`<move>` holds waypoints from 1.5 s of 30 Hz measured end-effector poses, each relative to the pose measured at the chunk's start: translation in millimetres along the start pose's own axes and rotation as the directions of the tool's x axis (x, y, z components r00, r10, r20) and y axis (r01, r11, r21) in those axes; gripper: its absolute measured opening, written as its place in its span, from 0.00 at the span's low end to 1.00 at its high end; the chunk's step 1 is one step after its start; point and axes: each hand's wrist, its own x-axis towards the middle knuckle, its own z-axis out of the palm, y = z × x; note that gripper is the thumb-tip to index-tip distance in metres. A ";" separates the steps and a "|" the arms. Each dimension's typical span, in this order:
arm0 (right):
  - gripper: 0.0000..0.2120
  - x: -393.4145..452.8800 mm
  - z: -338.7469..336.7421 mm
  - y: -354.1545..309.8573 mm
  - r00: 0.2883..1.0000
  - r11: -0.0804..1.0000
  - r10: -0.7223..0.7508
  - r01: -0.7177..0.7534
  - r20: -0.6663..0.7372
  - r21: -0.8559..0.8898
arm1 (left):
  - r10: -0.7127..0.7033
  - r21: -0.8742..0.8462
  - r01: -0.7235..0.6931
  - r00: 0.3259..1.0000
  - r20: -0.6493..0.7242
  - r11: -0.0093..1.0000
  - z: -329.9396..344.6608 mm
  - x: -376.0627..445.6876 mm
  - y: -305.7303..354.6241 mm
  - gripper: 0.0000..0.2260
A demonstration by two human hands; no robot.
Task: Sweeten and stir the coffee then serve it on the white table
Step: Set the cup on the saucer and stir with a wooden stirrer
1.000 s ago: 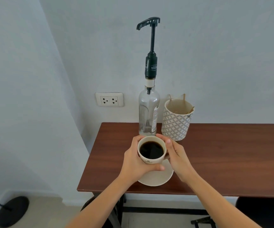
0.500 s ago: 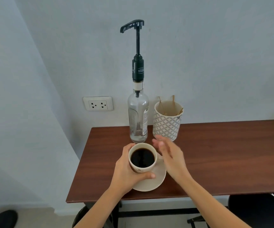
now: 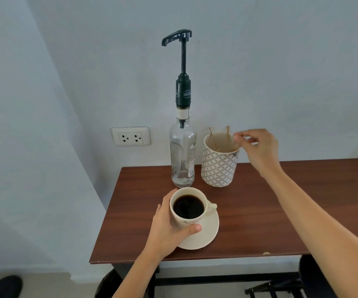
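Note:
A white cup of black coffee [image 3: 188,207] stands on a cream saucer [image 3: 206,235] near the front left of the brown table [image 3: 259,211]. My left hand [image 3: 169,229] wraps around the cup's left side and front. Behind it stands a clear syrup bottle [image 3: 182,151] with a tall dark pump [image 3: 183,67], its spout pointing left. To the bottle's right, a patterned cup [image 3: 218,166] holds several wooden stir sticks [image 3: 227,133]. My right hand [image 3: 257,147] is at that cup's right rim, thumb and forefinger pinched on the top of a stick there.
The table stands against a pale wall with a double socket [image 3: 130,137] left of the bottle. The table's left edge lies just left of the saucer. A dark shoe [image 3: 1,287] and dark chair parts [image 3: 281,287] show on the floor below.
My right hand left the coffee cup and reached back to the patterned cup's rim, closing its fingers on a stick. The left hand has stayed on the cup, which now rests on the saucer.

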 end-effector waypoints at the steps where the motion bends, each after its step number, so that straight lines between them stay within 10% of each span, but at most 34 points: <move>1: 0.05 2.1 -5.5 -8.0 0.999 0.998 -0.017 0.019 -0.041 0.052 | -0.004 -0.003 0.004 1.000 -0.002 1.000 -0.5 -0.2 0.0 0.39; 9: 0.03 -43.5 -44.0 -67.5 0.967 0.783 -0.060 0.201 -0.249 0.589 | -0.036 0.008 0.036 0.999 -0.011 0.999 -2.3 2.4 -3.0 0.41; 20: 0.07 -115.0 23.6 -11.7 0.896 0.979 0.047 -0.128 0.442 0.156 | -0.049 0.000 0.049 0.998 -0.030 0.999 -2.4 4.3 -7.3 0.43; 45: 0.07 -107.9 19.3 -34.5 0.870 0.989 -0.133 0.148 0.475 0.006 | -0.040 -0.002 0.040 0.999 -0.030 0.999 -2.9 6.3 -10.3 0.42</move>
